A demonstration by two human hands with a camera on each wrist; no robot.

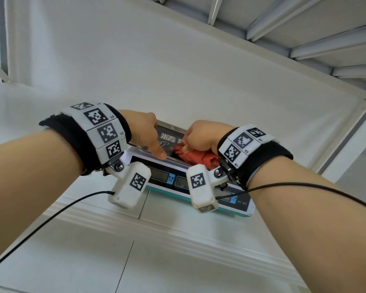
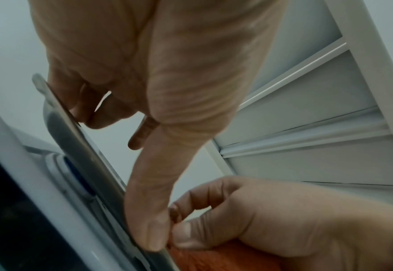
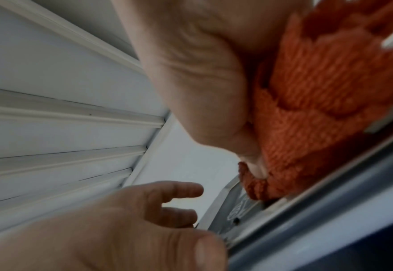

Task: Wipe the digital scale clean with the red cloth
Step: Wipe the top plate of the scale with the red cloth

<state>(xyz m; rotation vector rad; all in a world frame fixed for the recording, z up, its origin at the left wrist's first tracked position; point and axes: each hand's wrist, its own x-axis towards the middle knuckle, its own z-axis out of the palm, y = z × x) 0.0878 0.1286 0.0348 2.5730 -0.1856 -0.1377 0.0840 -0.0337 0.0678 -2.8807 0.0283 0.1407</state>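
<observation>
Digital scale [image 1: 199,187]: sits on the white counter [image 1: 178,261], near its middle, display panel facing the viewer, steel weighing pan [image 1: 169,132] on top.

Head view. Left hand [image 1: 143,132] grips the pan's left side, thumb laid along the near edge, probably to steady it against the wiping. Right hand [image 1: 201,137] is clenched on the bunched red cloth [image 1: 195,156], which lies on the pan's right part. Both wrist cameras cover much of the display; the pan's far right corner is hidden behind the right hand.

Left wrist view. Left hand [image 2: 167,91]: thumb runs down the pan's [image 2: 74,128] rim, curled fingers hook its far edge. Right hand [image 2: 283,220] pinches a scrap of red cloth [image 2: 225,260] close to the thumb tip. The scale body [image 2: 40,192] is blurred and cut off at the frame edge.

Right wrist view. Right hand [image 3: 202,82] grasps the red cloth [image 3: 318,110], its lower fold touching the pan [image 3: 234,207]. Left hand [image 3: 121,229] is at the pan's end, its grip partly hidden. The picture is dim and blurred; printed marks on the pan are unreadable.
</observation>
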